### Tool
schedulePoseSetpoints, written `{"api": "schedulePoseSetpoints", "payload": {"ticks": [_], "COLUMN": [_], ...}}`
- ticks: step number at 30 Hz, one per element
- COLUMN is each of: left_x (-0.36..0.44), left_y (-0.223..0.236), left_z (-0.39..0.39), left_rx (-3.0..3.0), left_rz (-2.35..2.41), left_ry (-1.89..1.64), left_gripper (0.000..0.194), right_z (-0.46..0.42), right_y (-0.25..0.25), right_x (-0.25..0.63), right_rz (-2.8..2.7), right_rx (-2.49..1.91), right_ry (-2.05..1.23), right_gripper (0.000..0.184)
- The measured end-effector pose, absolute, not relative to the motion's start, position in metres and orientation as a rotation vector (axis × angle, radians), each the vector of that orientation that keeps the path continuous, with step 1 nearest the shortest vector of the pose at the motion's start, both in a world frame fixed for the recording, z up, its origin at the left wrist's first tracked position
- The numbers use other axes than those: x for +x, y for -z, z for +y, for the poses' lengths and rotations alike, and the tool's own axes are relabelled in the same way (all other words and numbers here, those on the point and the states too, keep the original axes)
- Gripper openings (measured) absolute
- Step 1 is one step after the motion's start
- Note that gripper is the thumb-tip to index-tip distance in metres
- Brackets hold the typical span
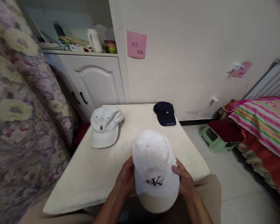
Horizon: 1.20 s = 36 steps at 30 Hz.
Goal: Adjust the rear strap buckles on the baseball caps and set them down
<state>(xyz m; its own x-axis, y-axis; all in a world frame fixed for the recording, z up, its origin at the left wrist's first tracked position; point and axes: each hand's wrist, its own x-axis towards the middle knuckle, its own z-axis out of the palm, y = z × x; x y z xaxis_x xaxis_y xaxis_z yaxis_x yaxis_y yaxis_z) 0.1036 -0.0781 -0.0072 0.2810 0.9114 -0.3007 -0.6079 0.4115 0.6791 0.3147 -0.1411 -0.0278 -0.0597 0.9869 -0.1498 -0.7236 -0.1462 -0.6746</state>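
A white baseball cap (pixel 152 155) with black CK lettering is held between both hands over the near edge of the table, its brim toward me. My left hand (pixel 128 174) grips the cap's left side, its fingertips hidden behind the cap. On the other side my right hand (pixel 182 175) has its thumb on the cap near the brim, with the fingers underneath. A pale cap (pixel 106 126) with a small dark emblem rests on the table at the left. Farther back on the right lies a navy cap (pixel 165 113) with small white lettering.
The cream-covered table (pixel 88 177) stands against the wall. A floral curtain (pixel 25 124) hangs at the left, beside a white cabinet (pixel 95 77). To the right are a green stool (pixel 214 137) with a dark red top and a bed with a striped cover (pixel 266 118).
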Motion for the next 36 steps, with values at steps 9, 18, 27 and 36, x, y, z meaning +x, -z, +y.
{"api": "schedulePoseSetpoints", "payload": {"ticks": [9, 18, 27, 36], "left_x": [0.096, 0.093, 0.082, 0.064], "left_y": [0.011, -0.006, -0.023, -0.064], "left_z": [-0.085, -0.092, -0.095, -0.086], "left_rx": [0.478, 0.551, 0.501, 0.729], "left_rz": [0.792, 0.742, 0.738, 0.729], "left_ry": [-1.042, -0.960, -1.052, -1.258], "left_gripper": [0.021, 0.024, 0.031, 0.035], "right_z": [-0.137, -0.135, -0.132, -0.123], "right_y": [0.015, 0.025, 0.032, -0.026], "right_x": [0.296, 0.298, 0.310, 0.314], "right_rz": [-0.376, -0.265, -0.385, -0.596], "right_rx": [-0.574, -0.627, -0.642, -0.676], "right_ry": [-1.645, -1.692, -1.523, -1.430], "right_gripper": [0.037, 0.036, 0.022, 0.034]}}
